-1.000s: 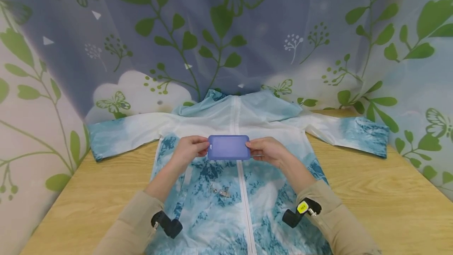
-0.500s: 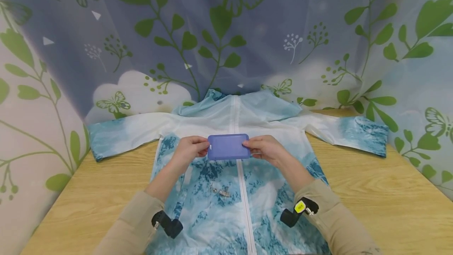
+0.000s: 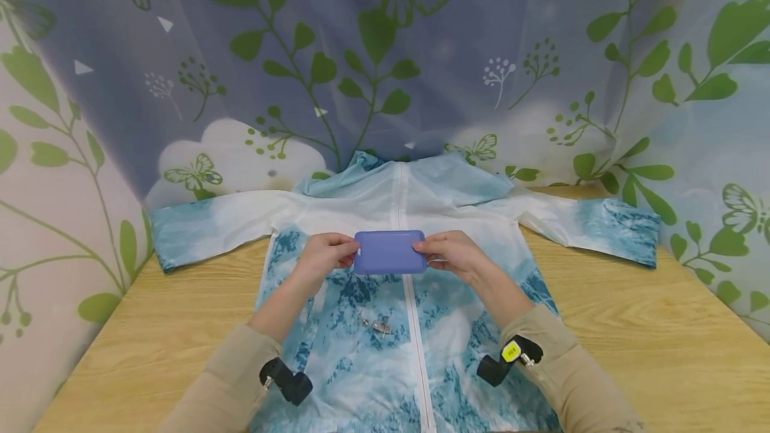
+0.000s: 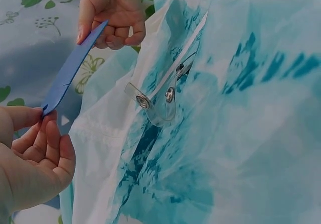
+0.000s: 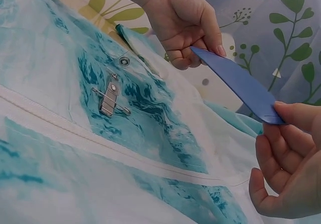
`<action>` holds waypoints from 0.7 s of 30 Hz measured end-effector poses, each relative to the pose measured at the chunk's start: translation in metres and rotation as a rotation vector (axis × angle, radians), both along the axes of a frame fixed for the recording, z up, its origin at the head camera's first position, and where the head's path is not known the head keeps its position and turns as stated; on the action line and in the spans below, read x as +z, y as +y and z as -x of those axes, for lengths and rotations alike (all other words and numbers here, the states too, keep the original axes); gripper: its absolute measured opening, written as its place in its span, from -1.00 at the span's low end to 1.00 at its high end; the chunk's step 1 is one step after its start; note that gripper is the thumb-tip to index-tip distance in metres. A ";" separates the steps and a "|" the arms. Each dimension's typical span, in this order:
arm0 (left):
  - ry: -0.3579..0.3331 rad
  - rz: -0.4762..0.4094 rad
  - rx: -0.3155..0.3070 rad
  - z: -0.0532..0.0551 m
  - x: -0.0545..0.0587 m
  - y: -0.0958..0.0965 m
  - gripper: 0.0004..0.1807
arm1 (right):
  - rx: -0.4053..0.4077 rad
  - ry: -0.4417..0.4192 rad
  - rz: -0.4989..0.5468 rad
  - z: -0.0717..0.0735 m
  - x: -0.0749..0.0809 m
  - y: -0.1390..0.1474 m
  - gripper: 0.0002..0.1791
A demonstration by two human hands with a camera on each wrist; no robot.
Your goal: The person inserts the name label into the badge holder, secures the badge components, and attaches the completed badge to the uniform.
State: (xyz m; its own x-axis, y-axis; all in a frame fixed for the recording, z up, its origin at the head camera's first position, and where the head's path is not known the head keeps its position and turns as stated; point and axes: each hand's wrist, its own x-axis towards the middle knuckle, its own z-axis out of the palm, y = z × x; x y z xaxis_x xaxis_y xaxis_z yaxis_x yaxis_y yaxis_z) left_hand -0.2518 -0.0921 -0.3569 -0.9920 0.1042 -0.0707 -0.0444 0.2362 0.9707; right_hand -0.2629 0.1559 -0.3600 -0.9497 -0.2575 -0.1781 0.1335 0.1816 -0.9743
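A flat blue-purple badge holder (image 3: 390, 252) hangs level above a jacket, stretched between both hands. My left hand (image 3: 327, 252) pinches its left end between thumb and fingers, the thumb partly covering a small slot there. At the opposite end, my right hand (image 3: 454, 254) pinches it, thumb on the near face. From the wrists the holder shows edge-on as a thin blue plate (image 5: 241, 86). Below it, a metal badge clip (image 5: 109, 101) with a pin and a clear snap strap (image 4: 155, 114) lies on the jacket's left front.
The blue and white zip jacket (image 3: 349, 379) lies spread on a wood-grain table (image 3: 650, 326), sleeves out to both sides, a white zipper (image 3: 416, 353) down its middle. A leaf-and-butterfly patterned curtain (image 3: 445, 85) stands behind and at the sides.
The badge holder has tilted slightly, its pale sheen giving way to an even darker blue. My right thumb has slid a little inward over its face. The clip and jacket stay put.
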 end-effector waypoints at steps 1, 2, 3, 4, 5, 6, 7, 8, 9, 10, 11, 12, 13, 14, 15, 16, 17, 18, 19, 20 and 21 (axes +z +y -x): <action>-0.001 0.001 -0.001 0.000 0.000 0.000 -0.77 | 0.003 0.001 0.000 0.000 0.000 0.000 -0.63; 0.000 0.000 -0.001 -0.001 0.000 0.000 -0.77 | 0.005 0.002 -0.002 0.000 -0.001 0.001 -0.63; -0.001 -0.003 -0.002 -0.001 0.000 0.000 -0.77 | 0.008 0.003 -0.003 0.000 -0.001 0.001 -0.63; -0.001 -0.005 -0.003 0.000 0.000 0.000 -0.78 | 0.007 0.002 -0.004 0.000 -0.001 0.001 -0.63; -0.001 -0.005 -0.004 0.000 0.000 0.000 -0.78 | 0.006 0.002 -0.006 0.000 -0.001 0.001 -0.63; 0.000 -0.006 -0.005 0.000 0.000 0.000 -0.79 | 0.004 0.001 -0.007 0.000 -0.001 0.001 -0.62; 0.003 -0.003 -0.007 0.000 0.000 0.000 -0.79 | 0.001 0.001 -0.010 0.000 -0.001 0.001 -0.62; 0.001 -0.003 -0.006 0.000 -0.001 0.000 -0.79 | -0.002 0.000 -0.012 -0.001 -0.001 0.001 -0.62; 0.000 -0.001 -0.005 0.001 -0.001 0.000 -0.79 | -0.004 -0.001 -0.013 -0.001 -0.001 0.001 -0.61; 0.000 0.000 -0.005 0.001 -0.002 0.000 -0.79 | -0.005 -0.001 -0.014 -0.001 -0.001 0.001 -0.61; 0.002 0.004 -0.006 0.001 -0.001 0.000 -0.79 | -0.006 -0.001 -0.015 -0.001 -0.001 0.001 -0.61; 0.003 0.007 -0.007 0.001 -0.001 0.000 -0.79 | -0.006 -0.002 -0.017 -0.001 -0.002 0.001 -0.61; 0.006 0.012 -0.009 0.001 -0.001 0.000 -0.79 | -0.005 -0.003 -0.018 0.000 -0.002 0.001 -0.61; 0.006 0.014 -0.012 0.001 -0.001 0.000 -0.78 | -0.004 -0.006 -0.016 0.000 -0.002 0.002 -0.61; 0.009 0.017 -0.017 0.000 -0.001 0.000 -0.78 | -0.001 -0.007 -0.015 0.000 -0.002 0.002 -0.61; 0.011 0.020 -0.019 0.000 0.000 -0.001 -0.78 | 0.003 -0.009 -0.015 0.000 -0.003 0.002 -0.61; 0.013 0.022 -0.021 0.000 0.001 -0.001 -0.77 | 0.005 -0.011 -0.015 0.000 -0.002 0.002 -0.60; 0.012 0.020 -0.019 0.000 0.001 -0.001 -0.78 | 0.010 -0.011 -0.014 0.000 -0.002 0.002 -0.60; 0.013 0.021 -0.021 0.000 0.002 -0.001 -0.77 | 0.013 -0.010 -0.014 0.001 -0.002 0.002 -0.60; 0.011 0.019 -0.019 0.000 0.002 -0.002 -0.78 | 0.017 -0.009 -0.013 0.001 -0.002 0.002 -0.60; 0.010 0.018 -0.017 0.000 0.003 -0.002 -0.78 | 0.020 -0.006 -0.012 0.001 -0.001 0.002 -0.60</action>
